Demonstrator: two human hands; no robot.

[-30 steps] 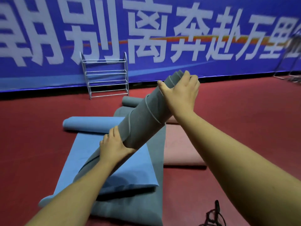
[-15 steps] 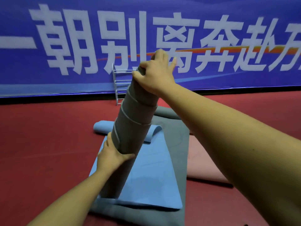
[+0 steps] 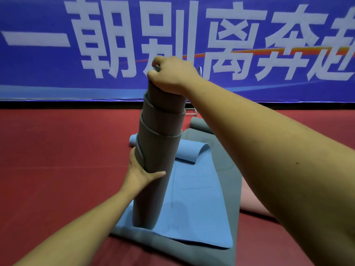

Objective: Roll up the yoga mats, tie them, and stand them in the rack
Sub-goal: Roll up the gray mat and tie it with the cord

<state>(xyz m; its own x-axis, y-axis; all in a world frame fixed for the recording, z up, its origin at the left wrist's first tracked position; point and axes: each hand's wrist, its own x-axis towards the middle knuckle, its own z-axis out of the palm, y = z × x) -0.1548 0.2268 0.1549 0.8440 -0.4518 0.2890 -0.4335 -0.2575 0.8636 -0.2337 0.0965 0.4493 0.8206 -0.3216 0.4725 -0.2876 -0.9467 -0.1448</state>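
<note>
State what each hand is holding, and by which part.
Both hold the upright rolled grey mat: the right hand grips its top end, the left hand its side lower down.

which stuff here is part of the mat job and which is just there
Job: rolled grey mat, gripped by left hand and right hand; blue mat; flat grey mat; pink mat; rack behind the roll.
Just there: banner; red floor.

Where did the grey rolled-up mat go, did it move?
Yes. The grey rolled mat tipped from slanted to nearly upright, its bottom now standing on the flat blue mat.
</note>
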